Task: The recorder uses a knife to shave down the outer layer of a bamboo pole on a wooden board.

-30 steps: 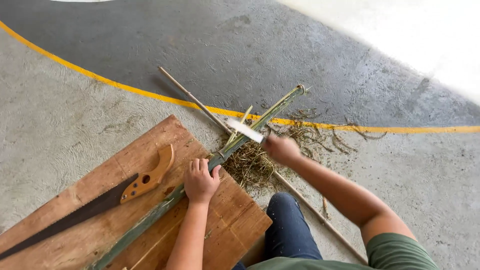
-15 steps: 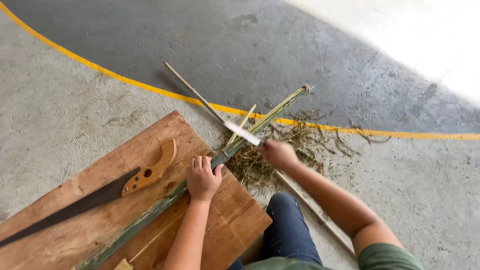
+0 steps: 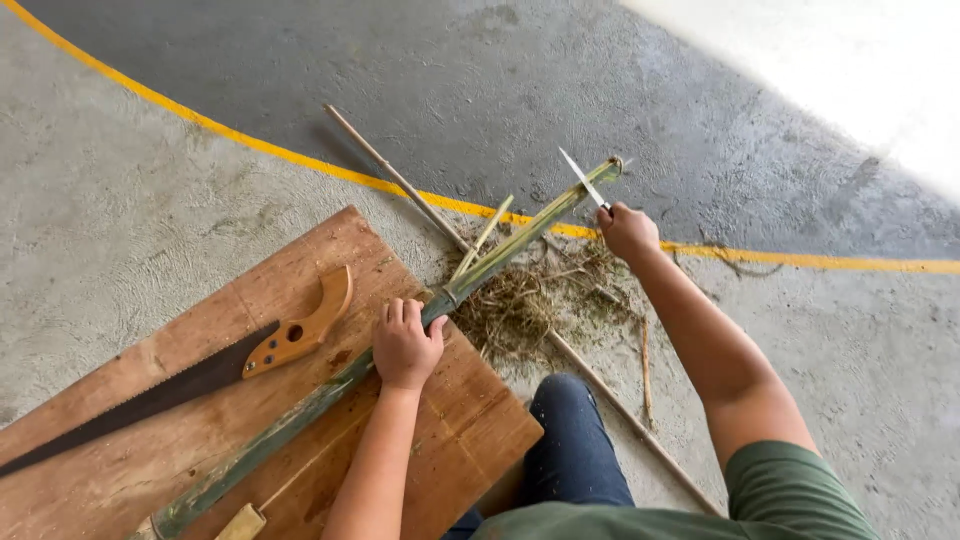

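A long green bamboo stalk (image 3: 300, 415) lies slanted across a wooden board (image 3: 180, 445), its far end (image 3: 600, 175) lifted off the floor. My left hand (image 3: 405, 345) presses the stalk down at the board's edge. My right hand (image 3: 628, 230) grips a knife (image 3: 583, 180); the blade points up and left beside the stalk's far tip. A pale strip (image 3: 480, 240) peels off the stalk's middle.
A handsaw with a wooden handle (image 3: 295, 335) lies on the board left of my left hand. Shavings (image 3: 540, 295) pile on the concrete floor. A thin stick (image 3: 395, 175) runs under the stalk. A yellow painted line (image 3: 300, 160) crosses the floor. My knee (image 3: 565, 420) rests by the board.
My right hand has run the knife along the stalk from its middle out to its far tip. My left hand has stayed on the stalk.
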